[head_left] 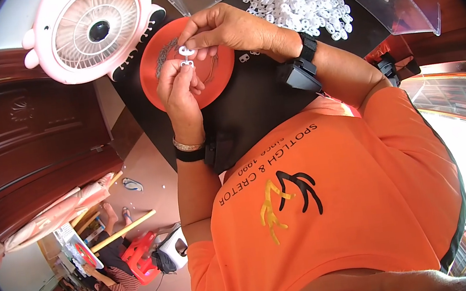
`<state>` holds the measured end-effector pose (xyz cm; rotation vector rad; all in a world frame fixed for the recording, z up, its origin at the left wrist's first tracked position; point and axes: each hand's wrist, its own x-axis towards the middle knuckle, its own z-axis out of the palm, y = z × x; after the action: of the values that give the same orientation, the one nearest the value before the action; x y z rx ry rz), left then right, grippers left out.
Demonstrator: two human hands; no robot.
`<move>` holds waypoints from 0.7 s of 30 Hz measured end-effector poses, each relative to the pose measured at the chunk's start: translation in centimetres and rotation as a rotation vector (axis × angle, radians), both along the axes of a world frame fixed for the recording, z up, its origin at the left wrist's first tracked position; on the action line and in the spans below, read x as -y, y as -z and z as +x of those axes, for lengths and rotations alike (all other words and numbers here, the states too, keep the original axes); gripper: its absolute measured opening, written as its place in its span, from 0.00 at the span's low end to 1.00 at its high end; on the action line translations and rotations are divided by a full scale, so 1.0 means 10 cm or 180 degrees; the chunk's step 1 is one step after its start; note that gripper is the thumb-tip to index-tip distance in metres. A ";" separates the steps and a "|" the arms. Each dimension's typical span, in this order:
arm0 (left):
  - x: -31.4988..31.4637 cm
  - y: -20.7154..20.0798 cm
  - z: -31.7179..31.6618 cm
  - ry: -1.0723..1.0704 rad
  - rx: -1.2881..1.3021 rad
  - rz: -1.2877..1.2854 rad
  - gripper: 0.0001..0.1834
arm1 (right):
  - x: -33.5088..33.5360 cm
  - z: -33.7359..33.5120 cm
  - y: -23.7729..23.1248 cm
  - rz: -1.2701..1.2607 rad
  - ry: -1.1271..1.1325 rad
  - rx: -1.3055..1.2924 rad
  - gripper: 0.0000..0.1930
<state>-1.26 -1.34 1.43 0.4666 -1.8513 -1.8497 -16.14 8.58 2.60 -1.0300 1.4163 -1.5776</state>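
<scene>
The left hand has thumb and fingers pinched together on a small white plastic piece with holes; just above it, the right hand is clamped by its fingertips on a second small white oval plastic piece. The two pieces sit almost end to end in the upper middle of the frame; whether they are joined is too small to tell.

To work them well, I would pinch each by its outer edge, leaving the facing ends and holes in sight, line them up squarely, and stay above the plate so that anything dropped lands there.

Beneath the hands is a round orange-red plate, holding a tangle of thin grey wire-like bits. In the upper right, a clear plastic tray contains many white pieces; another clear tray at the top edge has more. Between them a loose white heap lies on the black tabletop.
</scene>
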 end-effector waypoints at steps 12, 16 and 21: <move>0.02 0.02 0.00 -0.0011 0.0064 -0.0004 0.08 | 0.00 0.02 0.00 -0.0353 0.0057 -0.0460 0.08; 0.03 0.03 0.00 -0.0045 0.0083 0.0020 0.08 | -0.01 0.03 -0.02 -0.0292 0.0014 -0.0487 0.08; 0.02 0.03 0.00 -0.0061 0.0110 0.0013 0.08 | -0.01 0.05 -0.01 -0.0321 0.0081 -0.0612 0.08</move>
<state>-1.24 -1.57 1.17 0.5188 -1.8594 -1.8441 -15.69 8.72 2.75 -1.2563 1.4946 -1.6172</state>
